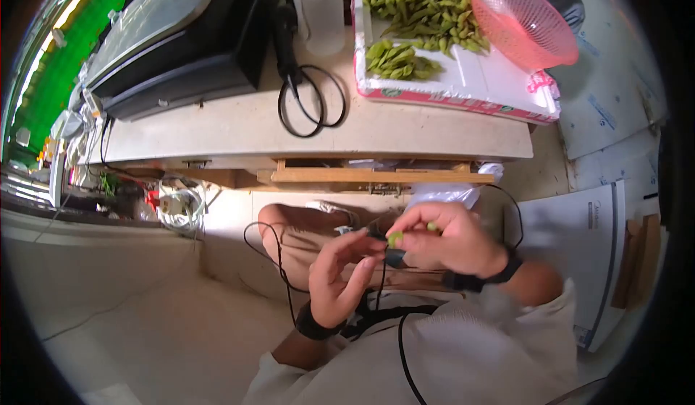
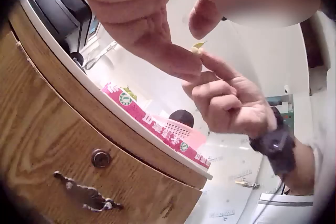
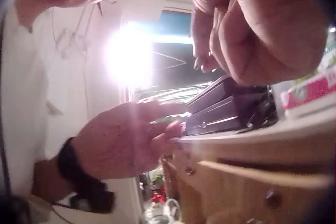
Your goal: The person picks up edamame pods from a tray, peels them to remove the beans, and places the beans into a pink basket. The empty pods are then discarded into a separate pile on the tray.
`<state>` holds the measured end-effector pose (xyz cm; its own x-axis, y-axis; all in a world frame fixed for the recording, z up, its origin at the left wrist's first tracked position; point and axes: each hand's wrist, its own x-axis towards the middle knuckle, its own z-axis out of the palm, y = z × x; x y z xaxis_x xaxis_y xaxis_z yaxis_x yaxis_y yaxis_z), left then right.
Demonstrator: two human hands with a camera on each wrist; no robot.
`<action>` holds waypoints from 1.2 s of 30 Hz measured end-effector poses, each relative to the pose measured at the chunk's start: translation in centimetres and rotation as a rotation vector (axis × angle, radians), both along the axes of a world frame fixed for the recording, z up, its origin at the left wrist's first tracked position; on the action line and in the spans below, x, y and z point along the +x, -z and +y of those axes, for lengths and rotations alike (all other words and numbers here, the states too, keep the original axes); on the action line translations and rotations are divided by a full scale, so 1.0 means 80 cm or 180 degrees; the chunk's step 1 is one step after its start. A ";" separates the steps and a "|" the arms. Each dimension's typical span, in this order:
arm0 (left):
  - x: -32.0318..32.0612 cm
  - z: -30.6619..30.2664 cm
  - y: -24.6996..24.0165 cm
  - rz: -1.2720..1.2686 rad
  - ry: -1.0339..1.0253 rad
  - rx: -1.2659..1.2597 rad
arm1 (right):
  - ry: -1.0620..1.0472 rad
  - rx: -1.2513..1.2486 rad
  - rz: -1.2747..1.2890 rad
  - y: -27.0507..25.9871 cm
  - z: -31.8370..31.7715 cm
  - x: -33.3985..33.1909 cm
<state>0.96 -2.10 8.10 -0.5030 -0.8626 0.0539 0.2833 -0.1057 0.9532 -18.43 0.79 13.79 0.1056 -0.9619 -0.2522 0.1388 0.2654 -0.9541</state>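
Observation:
My right hand (image 1: 449,242) pinches a green soybean pod (image 1: 394,240) between thumb and forefinger above the lap. Another bit of green (image 1: 433,226) shows among its curled fingers. Facing it from the left, my left hand (image 1: 339,275) has its thumb and fingers apart, with fingertips close to the pod. In the left wrist view, the pod's pale tip (image 2: 198,48) shows by the right forefinger, beside the large near fingers (image 2: 152,35) of the left hand. The right wrist view shows the left hand (image 3: 121,137) with fingers loosely extended; the pod is hidden there.
On the table (image 1: 217,133) ahead, a white-and-pink box tray (image 1: 499,86) bears heaped soybean pods (image 1: 427,7) and a pink basket (image 1: 521,18). A black scale (image 1: 174,50), cable (image 1: 311,108) and clear jug (image 1: 322,14) stand left of it. A drawer (image 1: 376,175) juts out slightly.

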 end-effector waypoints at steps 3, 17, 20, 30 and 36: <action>-0.004 0.002 0.010 -0.0274 -0.0003 -0.0014 | 0.0354 0.0083 -0.0291 0.054 0.031 0.029; -0.015 0.007 0.046 -0.0139 0.0611 0.1027 | 0.0890 0.0107 -0.0718 0.108 0.058 0.033; -0.015 0.010 0.053 -0.0186 0.0651 0.1087 | 0.1032 -0.0018 -0.0859 0.120 0.061 0.039; -0.016 0.021 0.068 0.0246 0.0701 0.1733 | 0.1112 0.0048 -0.0805 0.131 0.068 0.045; -0.024 0.032 0.050 -0.1706 -0.0086 -0.1158 | 0.1246 -0.0154 0.0395 0.130 0.059 0.035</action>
